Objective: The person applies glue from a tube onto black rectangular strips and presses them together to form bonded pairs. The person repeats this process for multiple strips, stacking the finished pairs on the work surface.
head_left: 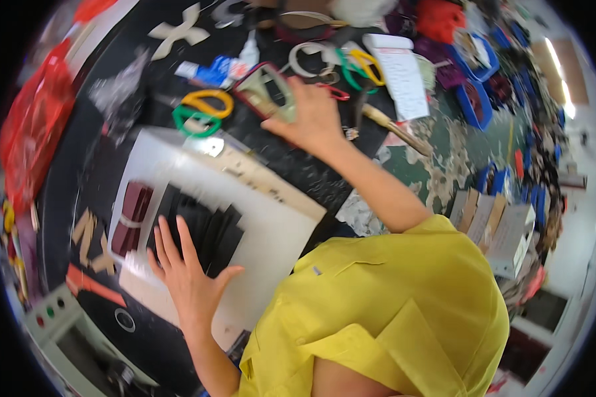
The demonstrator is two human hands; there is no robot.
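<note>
My left hand (191,274) lies flat with fingers spread on a white board (271,228), its fingertips on a fanned stack of black pieces (208,228). A dark red stack (131,215) bound with a band lies just to the left of the black one. My right hand (311,119) reaches far across the dark table and grips a metal frame-shaped tool with a red edge (266,89). I wear a yellow shirt (391,311).
Scissors with yellow and green handles (202,109) lie left of the tool; another pair (361,66) lies beyond it. A white paper pad (404,79), a wooden-handled brush (397,129), blue bins (477,99), red bags (36,132) and tan cut-out shapes (179,30) surround the board.
</note>
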